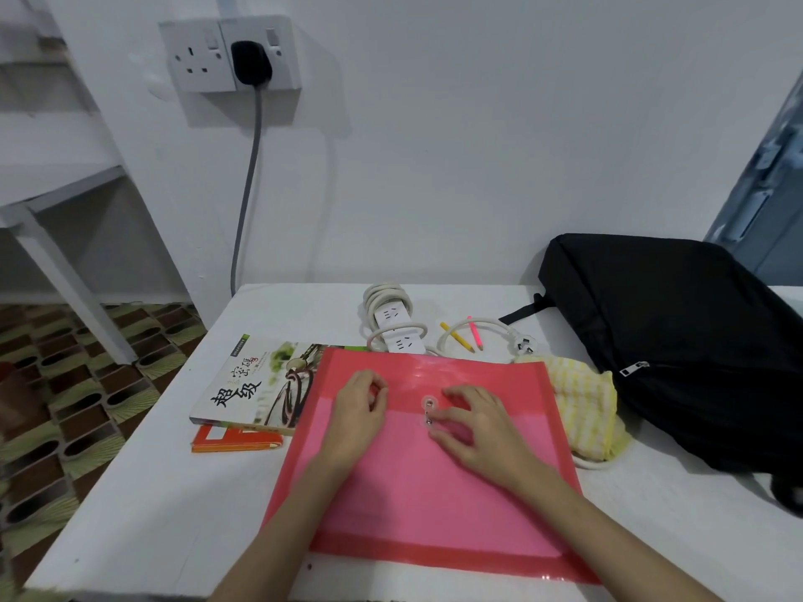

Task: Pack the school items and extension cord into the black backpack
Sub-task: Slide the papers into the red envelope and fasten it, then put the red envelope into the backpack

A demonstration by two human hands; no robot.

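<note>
Both hands on red document folder [434, 480]: left hand [356, 406] loosely curled, pressing flap; right hand [473, 423] fingering string clasp [429, 411]. Zipped black backpack [678, 341] right of folder; extension cord [393, 323] behind. Advice: fasten clasp fully before lifting.

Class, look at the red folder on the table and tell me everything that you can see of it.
The red folder is a flat envelope of see-through plastic, red at the borders and pinker in the middle. Its flap is folded down, with two small round metal buttons at the flap's edge. It lies flat on the white table, covering part of a book and the edge of a yellow cloth. The left hand rests on it, fingers curled; the right hand touches it beside the buttons.
</note>
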